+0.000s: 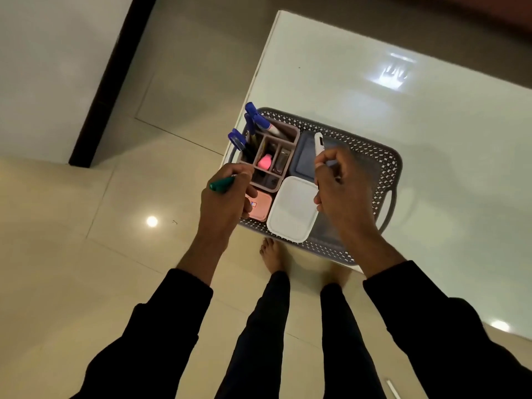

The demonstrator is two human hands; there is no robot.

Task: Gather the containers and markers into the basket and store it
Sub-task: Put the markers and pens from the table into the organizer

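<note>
Basket (371,156), desk (403,82) corner: left hand (227,197) fingers gripping green marker (221,184), right hand (342,185) gripping white marker (319,144). Risk: overhanging basket tipping if nudged.

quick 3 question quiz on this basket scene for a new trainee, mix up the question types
1. True or false: the left hand holds a green-capped marker.
2. Which lies nearest the person inside the basket? A) white-lidded container B) divided organizer C) blue-capped markers
3. Fill in: the right hand holds a ____ marker above the basket.

Key
1. True
2. A
3. white
</note>
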